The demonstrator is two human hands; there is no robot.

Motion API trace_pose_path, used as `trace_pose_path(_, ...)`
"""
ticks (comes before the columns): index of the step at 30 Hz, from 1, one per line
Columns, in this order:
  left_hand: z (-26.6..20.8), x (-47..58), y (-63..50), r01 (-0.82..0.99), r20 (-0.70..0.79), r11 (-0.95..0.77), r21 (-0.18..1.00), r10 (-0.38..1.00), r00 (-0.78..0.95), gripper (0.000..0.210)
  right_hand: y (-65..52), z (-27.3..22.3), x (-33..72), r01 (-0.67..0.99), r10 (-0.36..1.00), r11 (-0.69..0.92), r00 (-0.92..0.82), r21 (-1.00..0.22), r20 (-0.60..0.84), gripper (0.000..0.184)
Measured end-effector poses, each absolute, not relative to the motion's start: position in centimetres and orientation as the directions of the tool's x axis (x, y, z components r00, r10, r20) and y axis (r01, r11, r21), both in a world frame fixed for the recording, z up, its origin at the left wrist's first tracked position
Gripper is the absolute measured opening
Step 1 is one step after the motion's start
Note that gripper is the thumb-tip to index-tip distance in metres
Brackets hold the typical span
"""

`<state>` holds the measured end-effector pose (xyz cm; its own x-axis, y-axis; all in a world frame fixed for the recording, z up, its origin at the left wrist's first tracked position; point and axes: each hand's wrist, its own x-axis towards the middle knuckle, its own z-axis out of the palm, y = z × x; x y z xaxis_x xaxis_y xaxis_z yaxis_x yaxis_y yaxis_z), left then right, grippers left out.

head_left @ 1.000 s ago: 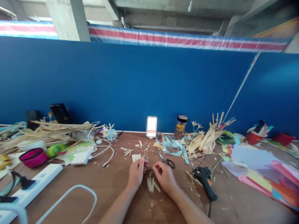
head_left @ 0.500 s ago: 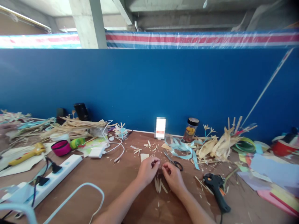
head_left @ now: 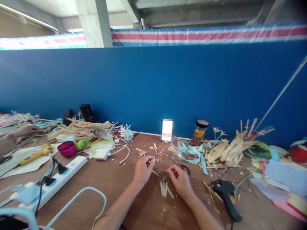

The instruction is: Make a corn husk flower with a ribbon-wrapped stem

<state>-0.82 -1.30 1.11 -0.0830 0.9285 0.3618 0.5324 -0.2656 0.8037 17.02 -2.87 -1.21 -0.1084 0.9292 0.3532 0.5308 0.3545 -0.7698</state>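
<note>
My left hand (head_left: 143, 171) is closed in a pinch, with a small pale strip of dried husk (head_left: 154, 161) showing at its fingertips. To its right my right hand (head_left: 180, 181) has thumb and fingers pressed together; anything between them is too small to make out. Between my wrists lie several narrow pale husk pieces (head_left: 164, 189) on the brown table (head_left: 144, 210). Just beyond my right hand is a pair of scissors (head_left: 185, 168) with dark handles. Small pale scraps (head_left: 157, 147) are scattered ahead of both hands.
A black glue gun (head_left: 226, 198) lies at right, near coloured paper (head_left: 278, 175) and dried husks (head_left: 232, 151). Light blue ribbon (head_left: 189, 153) and a jar (head_left: 200, 132) stand behind. At left are a power strip (head_left: 64, 175), a yellow glue gun (head_left: 35, 155) and another person's hand (head_left: 26, 130).
My hands have moved apart, the left one going left with the pale strip at its fingertips. At far left, the other person's hand has come further into view.
</note>
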Motion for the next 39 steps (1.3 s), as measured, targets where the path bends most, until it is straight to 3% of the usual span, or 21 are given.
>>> trace_pose_path(9,0.4,1.6,-1.8,0.567,0.489,-0.38,0.731,0.871,-0.046,0.022,-2.5,-1.5,17.1,0.545,0.926,0.353,-0.087,-0.761,0.367,0.018)
trace_pose_path(22,-0.2,1.5,-2.5,0.671,0.673,-0.47,0.574,0.737,-0.059,0.032,-2.6,-1.3,17.1,0.527,0.912,0.368,-0.045,-0.766,0.407,0.018)
trace_pose_path(30,-0.3,-0.1,-1.2,0.627,0.708,-0.411,0.662,0.618,-0.342,0.039,-2.3,-1.3,17.9,0.593,0.83,0.367,0.139,-0.717,0.54,0.016)
trace_pose_path(39,-0.7,-2.2,0.1,0.601,0.631,-0.31,0.737,0.633,-0.449,0.037,-2.0,-1.6,18.7,0.647,0.788,0.371,0.16,-0.666,0.594,0.014)
